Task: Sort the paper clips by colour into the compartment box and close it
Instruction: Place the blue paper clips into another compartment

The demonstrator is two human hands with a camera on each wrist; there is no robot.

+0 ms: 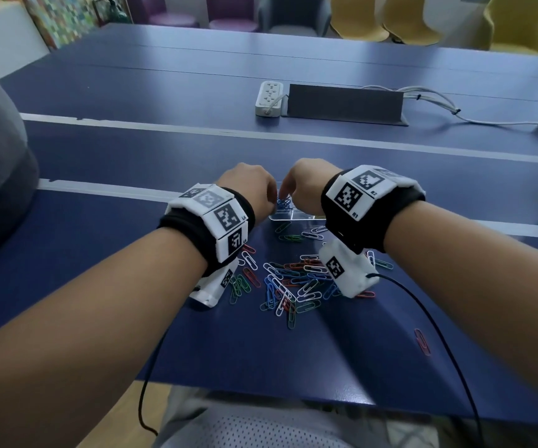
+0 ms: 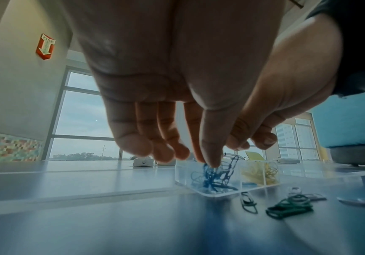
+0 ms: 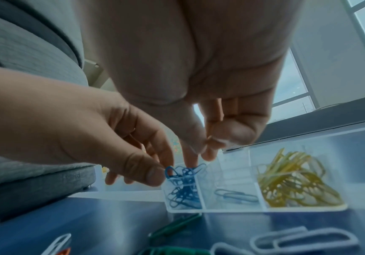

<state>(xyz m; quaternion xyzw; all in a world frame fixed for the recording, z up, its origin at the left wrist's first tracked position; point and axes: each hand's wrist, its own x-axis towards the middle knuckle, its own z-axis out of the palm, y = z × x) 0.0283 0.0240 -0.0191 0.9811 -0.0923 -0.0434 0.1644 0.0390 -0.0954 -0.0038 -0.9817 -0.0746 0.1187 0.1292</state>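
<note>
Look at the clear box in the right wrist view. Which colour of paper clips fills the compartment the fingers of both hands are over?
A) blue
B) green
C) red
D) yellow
A: the fingertips of the left hand and right hand meet over the end compartment of the box, which holds the blue clips; the yellow clips lie at the other end.
</note>
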